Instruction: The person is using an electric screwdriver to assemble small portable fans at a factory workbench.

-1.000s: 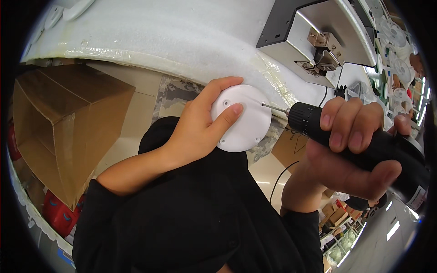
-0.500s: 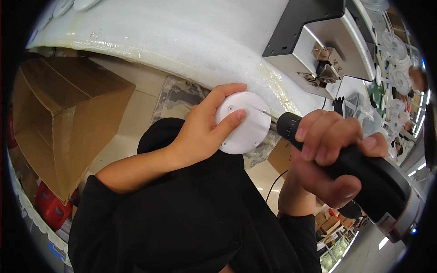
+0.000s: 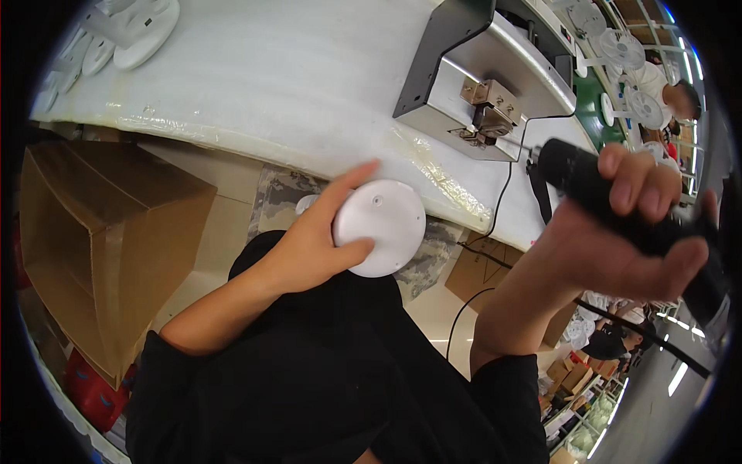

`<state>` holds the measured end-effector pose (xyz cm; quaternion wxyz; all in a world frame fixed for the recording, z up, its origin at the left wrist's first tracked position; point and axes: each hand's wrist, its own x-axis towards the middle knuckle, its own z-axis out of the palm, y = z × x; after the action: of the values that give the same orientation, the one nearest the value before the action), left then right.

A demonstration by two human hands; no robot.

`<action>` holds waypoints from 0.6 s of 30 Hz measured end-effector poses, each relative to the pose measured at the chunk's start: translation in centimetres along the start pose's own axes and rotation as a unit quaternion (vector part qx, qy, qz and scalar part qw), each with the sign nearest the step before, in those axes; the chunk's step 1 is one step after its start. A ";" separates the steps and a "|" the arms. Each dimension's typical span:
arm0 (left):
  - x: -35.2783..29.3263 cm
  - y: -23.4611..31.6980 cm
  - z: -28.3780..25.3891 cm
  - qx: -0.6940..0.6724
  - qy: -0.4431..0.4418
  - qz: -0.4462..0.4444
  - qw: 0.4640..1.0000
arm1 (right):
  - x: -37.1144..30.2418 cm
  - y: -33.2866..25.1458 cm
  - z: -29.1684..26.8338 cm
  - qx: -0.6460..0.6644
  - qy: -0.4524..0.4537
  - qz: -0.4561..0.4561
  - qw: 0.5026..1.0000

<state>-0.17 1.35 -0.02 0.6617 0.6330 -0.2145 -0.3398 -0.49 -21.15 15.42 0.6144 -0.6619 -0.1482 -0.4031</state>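
My left hand (image 3: 305,243) grips a white round plastic disc (image 3: 390,236) by its left side, thumb across its face and fingers around the edge. Small screw holes dot the disc, which I hold over my lap at the table's front edge. Wrapped in my right hand (image 3: 610,232) is a black electric screwdriver (image 3: 580,172), raised at the right. Its thin bit points left toward the metal outlet of a box-shaped screw feeder (image 3: 456,127). I cannot tell whether the bit touches the outlet. The screwdriver's rear end is blurred.
White round bases (image 3: 148,35) lie at the table's far left. A white padded cover with clear tape lies over the table (image 3: 270,93). An open cardboard box (image 3: 151,232) stands at the left. Black cords (image 3: 506,205) hang on the right. Beyond are fans (image 3: 621,50) and other people.
The screwdriver's bit has left the rim of the disc. My right hand has carried the tool up and right to the feeder. The disc stays in my left hand, and the view has shifted.
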 end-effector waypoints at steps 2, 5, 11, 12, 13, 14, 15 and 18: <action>-0.7 -0.1 0.4 -0.074 0.053 -0.033 0.995 | 0.4 1.0 -0.2 -0.016 -0.010 0.004 1.000; -0.6 0.0 0.5 -0.106 0.084 -0.048 0.990 | 0.5 1.4 -0.4 -0.027 -0.022 0.020 0.999; -0.1 0.3 0.4 -0.078 0.105 -0.047 0.990 | 1.0 1.0 -0.5 0.001 -0.037 0.108 0.994; 0.0 0.4 0.5 -0.074 0.110 -0.051 0.990 | 0.7 0.7 -0.8 0.047 -0.042 0.116 0.991; 0.2 0.4 0.5 -0.069 0.115 -0.055 0.989 | 0.4 0.3 -0.8 0.092 -0.047 0.125 0.987; 0.3 0.3 0.6 -0.071 0.120 -0.062 0.988 | -0.4 0.0 -0.4 0.109 -0.056 0.135 0.983; 0.5 0.2 0.5 -0.065 0.112 -0.054 0.990 | -1.2 -0.1 0.3 0.126 -0.064 0.144 0.979; 1.2 0.1 0.4 -0.046 0.087 -0.025 0.995 | -3.5 0.9 1.8 0.149 -0.089 0.150 0.973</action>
<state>0.42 0.22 -0.04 0.6976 0.6344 -0.1245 -0.3088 -1.40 -18.58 12.47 0.7437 -0.6110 -0.1593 -0.2196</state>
